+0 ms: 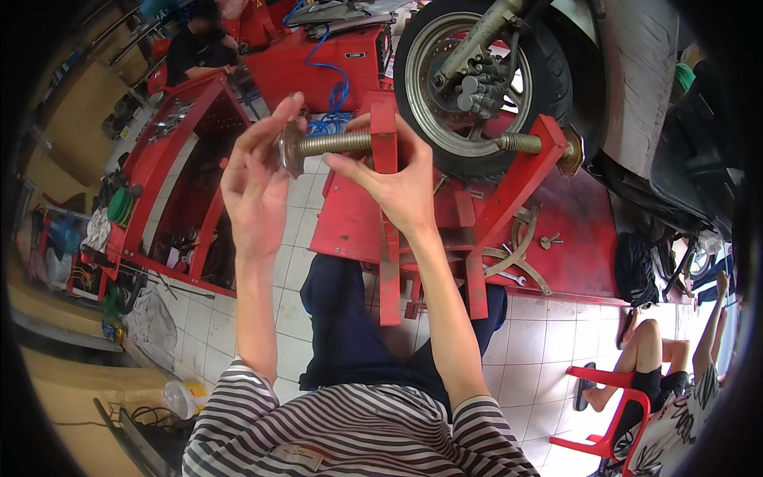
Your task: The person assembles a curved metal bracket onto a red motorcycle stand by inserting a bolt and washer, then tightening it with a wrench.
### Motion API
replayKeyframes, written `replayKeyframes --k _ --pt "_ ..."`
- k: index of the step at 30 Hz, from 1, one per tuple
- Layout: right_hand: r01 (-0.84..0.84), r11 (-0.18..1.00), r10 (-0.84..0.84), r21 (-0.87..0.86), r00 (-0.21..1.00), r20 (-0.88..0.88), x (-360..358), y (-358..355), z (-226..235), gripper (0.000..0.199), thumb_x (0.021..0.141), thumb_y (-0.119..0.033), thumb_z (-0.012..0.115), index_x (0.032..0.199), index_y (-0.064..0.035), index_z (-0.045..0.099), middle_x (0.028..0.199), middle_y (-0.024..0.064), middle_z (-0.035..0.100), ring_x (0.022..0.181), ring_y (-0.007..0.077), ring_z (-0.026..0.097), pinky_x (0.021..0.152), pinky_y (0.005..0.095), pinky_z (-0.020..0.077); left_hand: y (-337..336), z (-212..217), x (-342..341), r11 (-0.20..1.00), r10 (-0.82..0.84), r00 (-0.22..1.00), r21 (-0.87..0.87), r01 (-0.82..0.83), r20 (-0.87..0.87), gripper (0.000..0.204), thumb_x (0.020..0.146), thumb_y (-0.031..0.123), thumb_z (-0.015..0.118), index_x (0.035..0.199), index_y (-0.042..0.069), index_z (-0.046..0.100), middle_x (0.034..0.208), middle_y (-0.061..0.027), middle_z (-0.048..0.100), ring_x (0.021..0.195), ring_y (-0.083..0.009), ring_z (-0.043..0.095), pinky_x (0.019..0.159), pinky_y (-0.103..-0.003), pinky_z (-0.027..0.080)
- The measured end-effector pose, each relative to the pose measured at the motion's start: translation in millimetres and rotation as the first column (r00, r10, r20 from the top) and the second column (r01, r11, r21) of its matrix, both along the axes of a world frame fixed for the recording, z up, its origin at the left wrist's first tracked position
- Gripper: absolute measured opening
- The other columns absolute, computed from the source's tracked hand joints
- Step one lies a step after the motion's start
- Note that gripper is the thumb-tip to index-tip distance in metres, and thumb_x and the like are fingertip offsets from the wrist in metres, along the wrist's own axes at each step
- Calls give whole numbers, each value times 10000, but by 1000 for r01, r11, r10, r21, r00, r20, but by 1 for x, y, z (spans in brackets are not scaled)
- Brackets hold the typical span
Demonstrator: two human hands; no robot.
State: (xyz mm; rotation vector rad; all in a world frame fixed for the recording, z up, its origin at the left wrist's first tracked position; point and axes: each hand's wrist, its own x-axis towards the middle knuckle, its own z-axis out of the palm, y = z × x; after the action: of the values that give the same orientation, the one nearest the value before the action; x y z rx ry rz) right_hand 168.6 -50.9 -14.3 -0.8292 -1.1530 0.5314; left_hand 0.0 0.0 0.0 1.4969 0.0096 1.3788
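A red metal wheel clamp (383, 163) stands in front of me, with a thick threaded screw (338, 143) through its left upright. At the screw's outer end sits a flat metal knob (291, 149). My left hand (258, 191) is beside this knob, its fingers stretched out and slightly blurred; the palm side faces the knob. Around the left upright curls my right hand (401, 191), thumb in front below the screw and fingers partly hidden behind the bar. A second screw (520, 143) passes through the right upright (520, 183), close to the motorbike's wheel (421, 103).
The motorbike stands on a red platform (584, 238) holding a curved metal piece (520, 254) and a wrench (509, 276). A red tool cart (147, 195) is at left. One person (199, 48) is at the far left; another sits on a red chair (624, 421) at right.
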Motion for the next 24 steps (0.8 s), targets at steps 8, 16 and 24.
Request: replayKeyframes --k 8,16,24 --pt "-166 986 165 -12 984 -59 6 -1 -1 474 697 -196 904 1060 -25 652 809 -34 618 670 34 518 655 216 442 -2 4 -1 932 162 958 -282 -228 -237 311 1052 226 490 1187 -42 569 1196 -149 640 1183 -224 603 1009 -324 479" --pt "-155 988 155 6 986 -63 6 -1 -3 503 671 -226 922 1039 -37 636 817 -38 606 682 35 514 667 227 445 -20 15 1 968 223 945 -57 -243 -241 445 1050 311 475 1324 -37 520 1296 -169 624 1254 -262 550 1049 -383 437" --pt "-173 985 170 -26 981 -90 6 -2 -2 518 663 -220 928 1043 -32 631 841 -39 594 720 41 512 701 230 444 0 3 -3 997 22 998 -69 -18 58 393 1034 310 502 1282 9 453 1252 -195 638 1357 -330 439 1057 -410 421"
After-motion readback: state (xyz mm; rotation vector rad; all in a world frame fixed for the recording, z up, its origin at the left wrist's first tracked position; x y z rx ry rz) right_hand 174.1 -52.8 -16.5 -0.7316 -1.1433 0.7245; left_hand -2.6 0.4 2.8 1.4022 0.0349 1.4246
